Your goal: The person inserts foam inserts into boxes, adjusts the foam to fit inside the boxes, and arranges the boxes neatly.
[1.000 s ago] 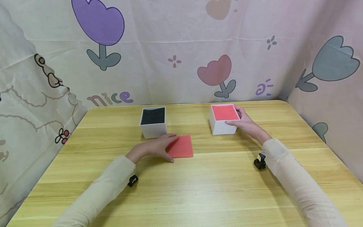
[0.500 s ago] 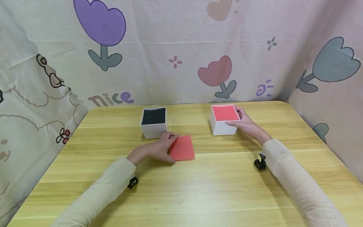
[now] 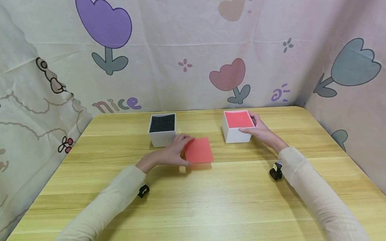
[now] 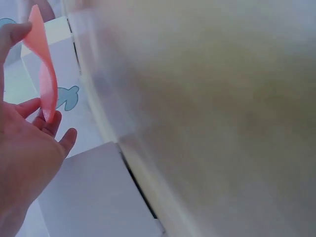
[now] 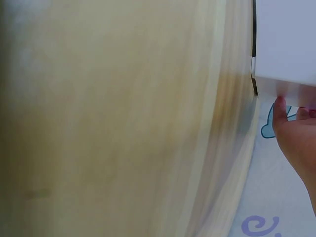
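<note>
My left hand [image 3: 169,155] pinches a square, foam-like red sheet [image 3: 199,150] at its left side, thumb at the near corner and fingers at the far one. The sheet is raised off the table; in the left wrist view this red sheet [image 4: 47,81] bends in an S between thumb and fingers. To the right, my right hand [image 3: 263,132] grips a white box [image 3: 236,136] by its right side, thumb on the front. Red material [image 3: 239,119] fills that box to near its rim. The right wrist view shows the fingers against the box wall [image 5: 289,39].
A second white box [image 3: 163,139], with black material [image 3: 163,124] inside, stands just behind my left hand. Both boxes sit on the wooden table [image 3: 211,204] near its back edge. A patterned cloth [image 3: 163,77] hangs behind and at both sides.
The red sheet has risen off the table and moved right and away, held in my left hand. My right hand and both boxes stay in place.
</note>
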`<state>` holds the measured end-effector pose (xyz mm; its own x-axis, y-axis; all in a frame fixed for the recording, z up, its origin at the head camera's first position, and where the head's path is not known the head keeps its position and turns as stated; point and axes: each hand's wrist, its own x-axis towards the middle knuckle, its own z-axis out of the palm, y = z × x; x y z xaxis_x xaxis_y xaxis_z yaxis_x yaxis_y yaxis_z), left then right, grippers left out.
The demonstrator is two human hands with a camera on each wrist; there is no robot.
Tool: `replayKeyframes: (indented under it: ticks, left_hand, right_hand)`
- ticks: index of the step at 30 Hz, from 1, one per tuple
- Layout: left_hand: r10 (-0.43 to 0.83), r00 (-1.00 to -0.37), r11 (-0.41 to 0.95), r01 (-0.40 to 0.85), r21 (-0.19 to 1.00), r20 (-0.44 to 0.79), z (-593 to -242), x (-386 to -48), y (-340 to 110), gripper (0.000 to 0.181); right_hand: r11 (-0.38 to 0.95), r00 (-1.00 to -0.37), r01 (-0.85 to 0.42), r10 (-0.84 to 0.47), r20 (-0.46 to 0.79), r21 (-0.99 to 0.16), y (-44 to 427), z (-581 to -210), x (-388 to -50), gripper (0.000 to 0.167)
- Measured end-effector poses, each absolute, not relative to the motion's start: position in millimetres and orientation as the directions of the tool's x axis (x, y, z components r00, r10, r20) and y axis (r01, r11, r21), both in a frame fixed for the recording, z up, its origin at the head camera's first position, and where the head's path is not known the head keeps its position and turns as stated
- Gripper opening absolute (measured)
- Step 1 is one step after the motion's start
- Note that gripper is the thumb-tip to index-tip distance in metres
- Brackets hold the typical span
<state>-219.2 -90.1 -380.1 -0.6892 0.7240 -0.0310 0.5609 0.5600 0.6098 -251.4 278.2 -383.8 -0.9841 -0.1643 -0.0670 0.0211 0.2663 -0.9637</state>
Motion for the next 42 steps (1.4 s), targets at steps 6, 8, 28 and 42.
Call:
replayKeyframes:
  ticks: [6, 8, 28, 42]
  left_hand:
    - [0.731, -0.682, 0.537, 0.592, 0.601, 0.019, -366.0, -225.2, -79.2, 0.089]
    - [0.737, -0.674, 0.523, 0.61, 0.595, 0.043, -360.8, -229.4, -74.4, 0.088]
    - [0.706, -0.704, 0.55, 0.611, 0.569, 0.074, -325.0, -282.3, -2.0, 0.076]
    - [0.7, -0.714, 0.586, 0.573, 0.573, -0.002, -323.0, -304.4, 42.8, 0.071]
  right_hand:
    - [0.273, -0.984, 0.025, -0.163, -0.072, -0.962, 278.7, -384.3, -252.3, 0.096]
    - [0.273, -0.984, 0.027, -0.161, -0.073, -0.962, 278.6, -384.2, -252.4, 0.096]
    - [0.207, -0.982, 0.013, -0.182, -0.052, -0.978, 278.0, -384.7, -251.7, 0.089]
    - [0.207, -0.983, -0.015, -0.183, -0.024, -0.978, 278.9, -387.5, -253.7, 0.09]
